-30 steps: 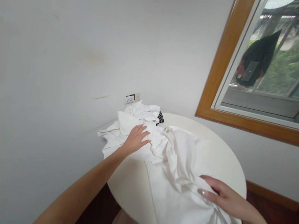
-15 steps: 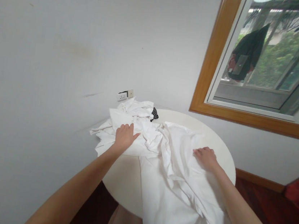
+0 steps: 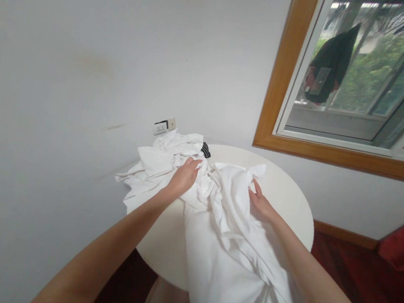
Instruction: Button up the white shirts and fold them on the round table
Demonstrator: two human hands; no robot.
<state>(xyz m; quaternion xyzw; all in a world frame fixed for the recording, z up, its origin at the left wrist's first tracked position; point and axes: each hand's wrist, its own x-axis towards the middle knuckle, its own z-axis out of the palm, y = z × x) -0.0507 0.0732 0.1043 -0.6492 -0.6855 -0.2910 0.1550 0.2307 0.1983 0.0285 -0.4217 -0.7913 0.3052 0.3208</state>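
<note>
Two forearms (image 3: 113, 244) angle in from seven and five o'clock over the round table (image 3: 290, 199), bare at two and eight; white cloth (image 3: 226, 267) covers its middle, overhanging at six. The left hand (image 3: 183, 177), at ten, pinches cloth; the right hand (image 3: 260, 205), at one, touches cloth with parted fingers, its grip unclear.

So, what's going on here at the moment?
A person has both hands at rumpled white cloth on a round table. The left hand is at the bunched part; the right hand is at the right edge, near a raised corner. The cloth drapes over the table's near edge. A black-and-white striped piece shows behind.
</note>
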